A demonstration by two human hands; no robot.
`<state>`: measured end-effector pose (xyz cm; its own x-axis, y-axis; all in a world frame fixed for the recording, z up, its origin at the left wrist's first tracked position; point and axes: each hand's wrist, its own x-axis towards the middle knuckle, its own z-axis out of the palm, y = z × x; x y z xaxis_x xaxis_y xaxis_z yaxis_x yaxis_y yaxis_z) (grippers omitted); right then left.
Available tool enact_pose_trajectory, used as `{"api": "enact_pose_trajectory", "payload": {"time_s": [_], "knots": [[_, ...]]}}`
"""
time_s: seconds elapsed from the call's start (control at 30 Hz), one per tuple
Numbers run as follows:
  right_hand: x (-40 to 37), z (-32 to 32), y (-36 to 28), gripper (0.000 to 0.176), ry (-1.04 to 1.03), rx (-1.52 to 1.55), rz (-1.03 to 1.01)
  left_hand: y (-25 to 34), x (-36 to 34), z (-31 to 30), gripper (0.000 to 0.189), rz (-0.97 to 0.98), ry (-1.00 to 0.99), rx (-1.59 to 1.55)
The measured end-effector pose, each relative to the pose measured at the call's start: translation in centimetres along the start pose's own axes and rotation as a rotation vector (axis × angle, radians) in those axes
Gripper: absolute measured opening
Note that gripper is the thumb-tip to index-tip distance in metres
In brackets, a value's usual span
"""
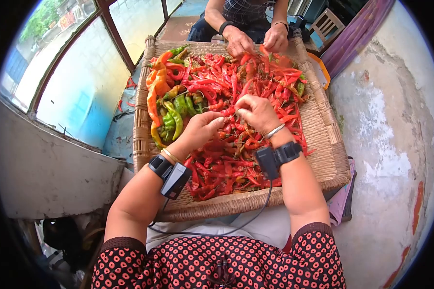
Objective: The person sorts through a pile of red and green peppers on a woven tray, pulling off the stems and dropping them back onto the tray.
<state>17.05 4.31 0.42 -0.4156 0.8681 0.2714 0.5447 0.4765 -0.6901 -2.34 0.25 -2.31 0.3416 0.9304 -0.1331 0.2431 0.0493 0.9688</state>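
My left hand (201,131) is over the red chillies (226,166), its thumb and fingers pinched close together near the middle of the heap. Just to its right, my right hand (258,113) is bent down with thumb and forefinger pressed together. Something small and pale sits between the two hands, too small to make out. The red chillies cover much of a woven rope surface (318,137). Green peppers (171,118) and larger orange peppers (154,94) lie at its left side. A band and a boxed device are on each of my wrists.
Across the woven surface, another person's two hands (239,42) work at the chillies on the far side. A cable (217,233) hangs between my wrist devices. Windows and a low wall (58,168) stand at the left, a worn wall (386,144) at the right.
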Motion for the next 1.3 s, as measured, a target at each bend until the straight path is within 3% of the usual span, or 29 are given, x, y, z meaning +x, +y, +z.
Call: {"api": "enact_pose_trajectory", "payload": {"time_s": [0.1,0.13,0.33,0.4,0.57,0.63,0.7,0.73,0.77,0.83,0.9,0.93,1.07,1.13,1.23,1.3], "knots": [[-0.1,2.3,-1.2,0.007,-0.057,-0.142,-0.121,0.6,0.1,-0.5,0.035,-0.037,-0.044,-0.346],[-0.2,2.9,-1.6,0.007,-0.005,-0.212,-0.2,0.6,0.1,-0.7,0.035,-0.035,-0.041,-0.351],[-0.1,3.3,-1.9,0.009,-0.071,-0.14,-0.223,0.3,0.3,-0.3,0.031,-0.144,-0.033,-0.47],[-0.3,3.2,-2.0,0.01,-0.041,0.142,-0.074,0.1,0.4,-0.3,0.028,-0.174,-0.007,-0.541],[0.1,0.6,-2.1,0.014,0.124,0.025,-0.004,-0.4,0.6,-0.2,0.02,-0.22,0.001,-0.625],[0.5,-0.4,-1.4,0.019,0.143,-0.063,-0.057,-0.4,0.5,0.1,0.016,-0.229,0.009,-0.434],[1.0,-1.0,-0.9,0.038,0.224,-0.289,-0.177,-0.9,0.7,0.4,0.017,-0.21,0.033,-0.395],[0.9,-1.0,-0.1,0.044,0.246,-0.276,-0.067,-1.3,0.8,0.6,0.018,-0.191,0.055,-0.356],[0.7,-1.1,0.6,0.041,0.23,-0.31,0.018,-1.8,1.0,0.8,0.018,-0.191,0.052,-0.353],[0.4,-1.0,1.1,0.038,0.215,-0.343,0.104,-2.3,1.1,0.8,0.022,-0.046,0.128,-0.055],[0.1,-0.1,1.2,0.03,-0.114,-0.407,0.026,-2.5,1.1,0.7,0.026,-0.009,0.159,0.019],[0.0,1.3,1.4,0.024,-0.076,-0.401,-0.105,-2.4,1.0,0.6,0.029,0.028,0.19,0.094],[-0.1,4.4,0.7,0.033,-0.176,-0.465,-0.157,-2.8,1.1,0.6,0.035,0.038,0.206,0.158],[-0.2,4.8,0.1,0.036,-0.189,-0.524,-0.154,-2.1,0.8,0.9,0.04,-0.101,0.128,-0.193],[-0.3,4.6,-0.1,0.041,-0.18,-0.472,-0.114,-1.2,0.8,0.6,0.041,-0.173,0.057,-0.368],[-0.3,4.6,0.3,0.026,-0.06,-0.422,-0.203,-1.0,0.7,0.2,0.04,-0.184,0.023,-0.487]]}}
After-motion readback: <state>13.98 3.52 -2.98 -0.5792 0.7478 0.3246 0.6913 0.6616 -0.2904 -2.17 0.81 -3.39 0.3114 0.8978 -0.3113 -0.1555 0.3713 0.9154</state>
